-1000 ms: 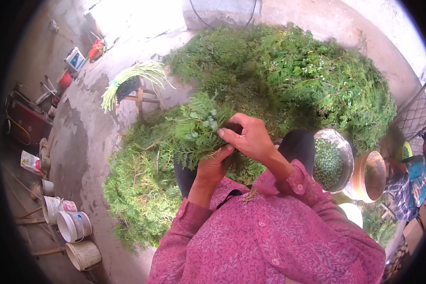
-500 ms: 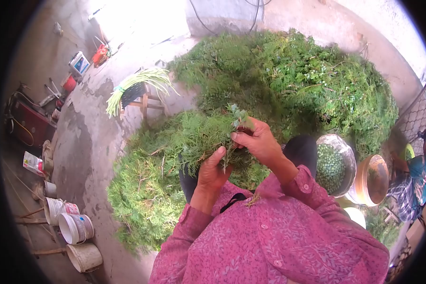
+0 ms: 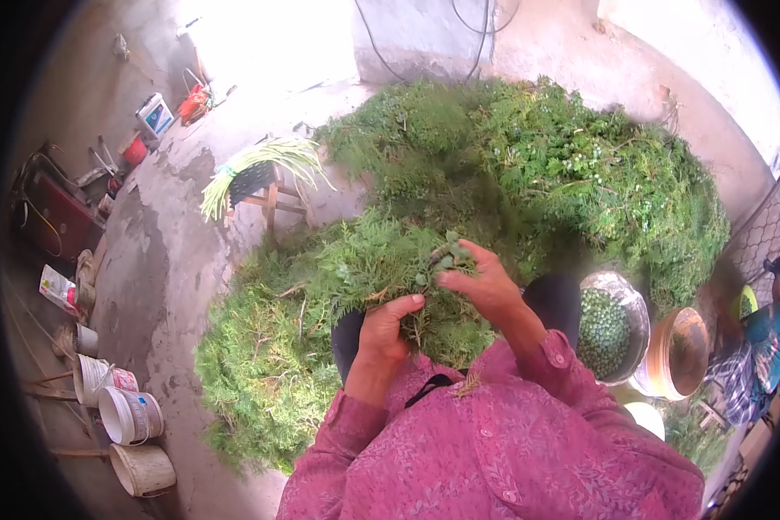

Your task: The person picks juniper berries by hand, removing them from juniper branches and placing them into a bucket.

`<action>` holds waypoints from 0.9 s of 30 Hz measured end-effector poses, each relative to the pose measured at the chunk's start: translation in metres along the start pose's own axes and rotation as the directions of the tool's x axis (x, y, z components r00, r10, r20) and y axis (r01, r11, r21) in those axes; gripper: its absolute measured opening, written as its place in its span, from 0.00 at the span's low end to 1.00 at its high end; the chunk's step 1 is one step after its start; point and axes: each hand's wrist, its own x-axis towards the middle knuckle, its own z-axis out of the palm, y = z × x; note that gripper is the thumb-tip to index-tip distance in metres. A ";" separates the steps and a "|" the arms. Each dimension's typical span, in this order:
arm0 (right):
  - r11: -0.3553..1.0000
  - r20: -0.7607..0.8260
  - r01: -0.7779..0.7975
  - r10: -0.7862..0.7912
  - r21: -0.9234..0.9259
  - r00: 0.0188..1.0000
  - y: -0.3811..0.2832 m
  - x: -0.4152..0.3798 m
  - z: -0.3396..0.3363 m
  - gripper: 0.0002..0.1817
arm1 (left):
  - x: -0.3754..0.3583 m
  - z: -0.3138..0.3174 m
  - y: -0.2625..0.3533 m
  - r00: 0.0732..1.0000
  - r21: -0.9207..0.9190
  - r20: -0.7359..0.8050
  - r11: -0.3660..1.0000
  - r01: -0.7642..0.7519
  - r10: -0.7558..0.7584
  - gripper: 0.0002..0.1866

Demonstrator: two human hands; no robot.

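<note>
My left hand [image 3: 385,336] is closed around the stem end of a leafy evergreen branch [image 3: 368,260], its thumb lying across the top. The flat, feathery sprays fan out ahead of it over my lap. My right hand [image 3: 494,290] pinches with thumb and fingers at a cluster of small pale-green cones [image 3: 446,258] on the branch. Whether a cone sits inside the pinch is hidden. Beside my right knee, a bowl [image 3: 637,316] holds many round green cones [image 3: 605,334].
Piles of cut evergreen [image 3: 615,182] lie in front and to my left. A small stool [image 3: 273,204] carries a bundle of long green stalks [image 3: 273,159]. An orange-brown bucket [image 3: 692,351] stands at right, near another person [image 3: 770,334]. White buckets [image 3: 132,416] line the left.
My right hand has shifted slightly right and lower, and the cone cluster has tipped down with it. My left hand keeps its hold. The whole view has tilted a little upward.
</note>
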 end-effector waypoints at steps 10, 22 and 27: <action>0.571 0.110 0.342 -0.400 -0.746 0.910 -0.034 -0.005 0.023 0.18 | -0.008 0.000 0.002 0.963 0.103 -0.108 0.967 -0.235 0.245 0.18; 0.636 0.006 0.178 -0.263 -0.751 0.965 -0.014 -0.007 0.033 0.10 | -0.027 -0.008 0.003 0.976 0.330 -0.108 0.933 -0.146 0.191 0.24; 0.837 -0.236 0.136 -0.300 -0.530 0.924 -0.005 0.002 -0.003 0.07 | -0.034 0.004 0.008 0.977 0.236 -0.016 0.950 -0.204 0.213 0.26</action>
